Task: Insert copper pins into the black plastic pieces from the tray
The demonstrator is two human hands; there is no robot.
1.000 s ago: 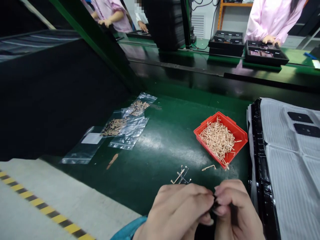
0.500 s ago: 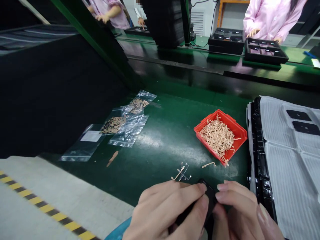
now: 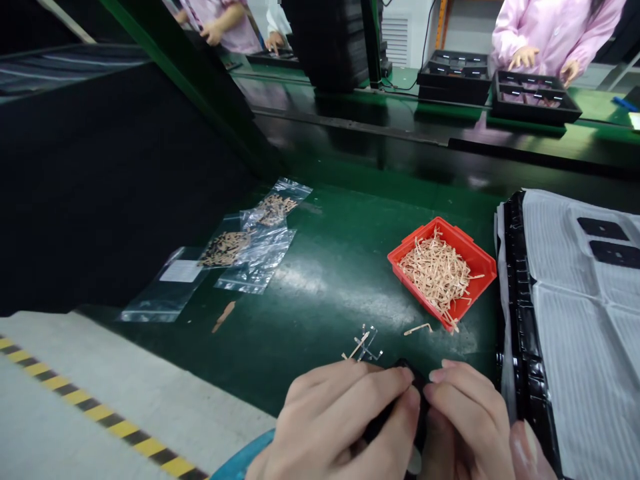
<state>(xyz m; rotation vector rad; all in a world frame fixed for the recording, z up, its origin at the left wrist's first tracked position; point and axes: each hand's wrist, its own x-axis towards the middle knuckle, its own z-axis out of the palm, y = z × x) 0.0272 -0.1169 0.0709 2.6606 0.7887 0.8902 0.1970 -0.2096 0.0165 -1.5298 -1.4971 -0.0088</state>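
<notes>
Both hands meet at the lower middle of the view around a small black plastic part (image 3: pixel 406 365). My left hand (image 3: pixel 345 413) is closed on it, thumb and forefinger pinching its left side. My right hand (image 3: pixel 465 413) grips the right side with bent fingertips. Most of the part is hidden behind the fingers, so its full shape does not show. Just beyond the hands lie a few thin strips (image 3: pixel 364 343), some clear and one tan. A single bent tan strip (image 3: pixel 418 329) rests near a red bin (image 3: pixel 477 257) heaped with similar tan strips (image 3: pixel 435 270).
Plastic zip bags (image 3: pixel 255 260) with small tan pieces lie on the green table (image 3: pixel 330 267) at left. Black trays under white foam sheeting (image 3: pixel 575 333) stand at right, two flat black parts (image 3: pixel 615 253) on top. Across the bench, people in pink work over black trays (image 3: pixel 535 100).
My right fingers have shifted slightly left, closer to my left hand on the black part. Across the bench, a co-worker's hands have lifted a little above the tray.
</notes>
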